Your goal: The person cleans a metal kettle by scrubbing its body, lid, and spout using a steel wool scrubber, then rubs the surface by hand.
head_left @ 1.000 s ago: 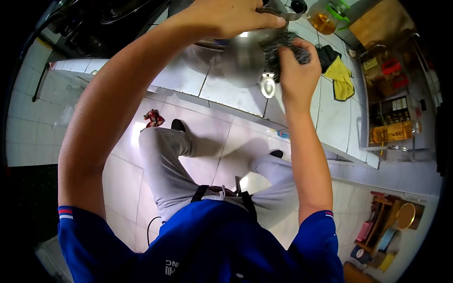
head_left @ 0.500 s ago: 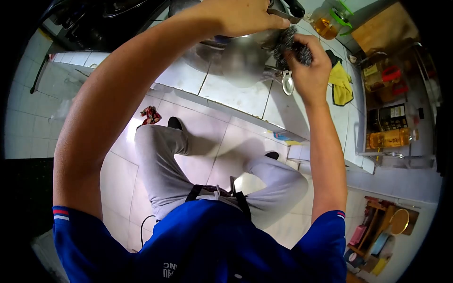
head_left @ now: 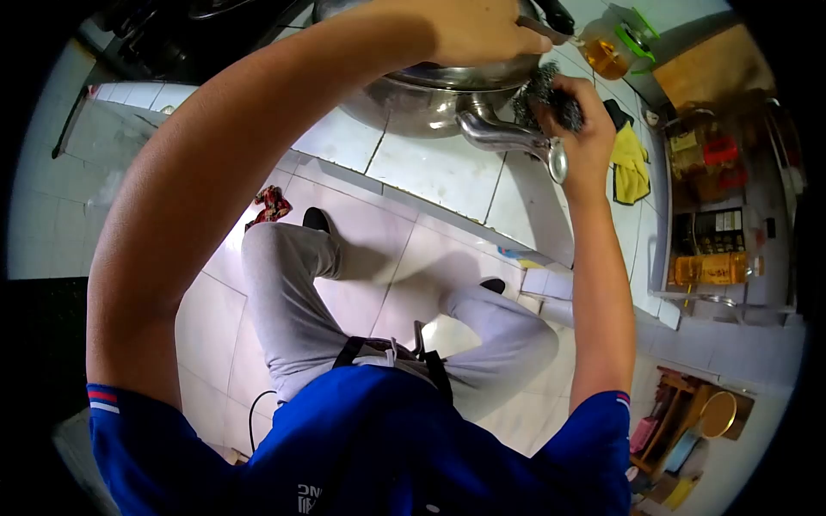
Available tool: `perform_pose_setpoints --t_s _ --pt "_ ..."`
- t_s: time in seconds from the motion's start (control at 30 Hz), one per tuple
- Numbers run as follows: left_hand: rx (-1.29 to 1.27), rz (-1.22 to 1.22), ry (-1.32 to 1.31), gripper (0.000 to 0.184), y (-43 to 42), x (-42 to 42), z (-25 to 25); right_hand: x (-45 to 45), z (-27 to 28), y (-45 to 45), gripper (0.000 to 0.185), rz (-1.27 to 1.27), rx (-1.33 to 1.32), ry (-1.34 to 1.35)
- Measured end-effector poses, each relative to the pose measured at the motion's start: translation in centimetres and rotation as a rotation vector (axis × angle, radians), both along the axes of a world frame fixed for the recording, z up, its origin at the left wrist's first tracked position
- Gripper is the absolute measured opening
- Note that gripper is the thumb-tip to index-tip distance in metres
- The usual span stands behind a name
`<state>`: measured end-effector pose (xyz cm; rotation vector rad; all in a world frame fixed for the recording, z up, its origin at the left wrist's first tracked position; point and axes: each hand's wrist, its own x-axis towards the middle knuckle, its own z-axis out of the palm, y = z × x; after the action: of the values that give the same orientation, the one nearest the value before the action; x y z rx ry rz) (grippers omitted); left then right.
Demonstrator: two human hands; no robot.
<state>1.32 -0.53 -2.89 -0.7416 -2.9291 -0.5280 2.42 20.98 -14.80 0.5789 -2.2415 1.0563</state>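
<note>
A shiny metal kettle (head_left: 413, 110) stands on the white tiled counter, partly covered by my left forearm. Its curved spout (head_left: 503, 133) points right and toward me, with a small round metal cap (head_left: 557, 162) at the tip. My left hand (head_left: 482, 33) reaches over the kettle's top and grips the metal bracket of its black handle (head_left: 557, 14); some of its fingers are cut off by the upper edge. In my right hand (head_left: 589, 129) is a dark steel wool scrubber (head_left: 542, 95), held against or very close to the kettle's side, just behind the spout.
A glass jug (head_left: 607, 58) with amber liquid and green trim stands behind my right hand. To the right lie a yellow cloth (head_left: 631, 163) and a rack (head_left: 731, 297) with an oil bottle (head_left: 710, 268). The counter's front edge (head_left: 430, 202) runs before my legs.
The kettle's spout, blurred before, now shows sharply and sits further right. Both hands have shifted slightly right, the left still on the handle and the right still holding the scrubber.
</note>
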Motion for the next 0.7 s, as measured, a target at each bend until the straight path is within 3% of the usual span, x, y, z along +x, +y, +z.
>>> perform_pose_setpoints --t_s 0.17,0.3,0.37,0.43,0.47,0.57,0.6,0.63,0.7 --pt "0.044 0.003 -0.054 0.055 -0.4 0.5 0.4 2.1 -0.1 0.9 0.031 -0.056 -0.382 -0.073" --pt "0.010 -0.037 -0.122 0.049 -0.2 0.9 1.8 2.4 0.5 0.7 0.046 -0.061 -0.275 0.137" --pt "-0.017 -0.025 -0.093 0.048 -0.1 1.3 1.6 1.9 0.4 0.3 0.053 0.009 -0.244 0.168" --pt "-0.028 0.009 0.022 0.048 0.1 2.7 0.9 1.1 0.1 -0.3 0.054 0.216 -0.231 0.367" --pt "-0.040 0.045 -0.030 0.047 0.3 2.8 1.4 1.1 0.6 -0.2 0.058 0.268 -0.110 0.355" --pt "-0.029 0.053 -0.113 0.047 -0.5 2.2 2.9 0.5 -0.2 0.0 0.059 0.360 -0.115 0.347" --pt "-0.041 -0.062 -0.208 0.047 -1.1 1.1 3.6 0.0 -0.8 1.2 0.060 0.351 -0.020 0.318" --pt "-0.044 -0.121 -0.253 0.046 -1.6 1.0 3.1 -0.3 -1.3 0.9 0.048 0.376 -0.038 0.360" --pt "-0.029 -0.193 -0.279 0.046 -2.4 1.0 2.4 0.2 -1.6 1.3 0.052 0.319 -0.004 0.321"
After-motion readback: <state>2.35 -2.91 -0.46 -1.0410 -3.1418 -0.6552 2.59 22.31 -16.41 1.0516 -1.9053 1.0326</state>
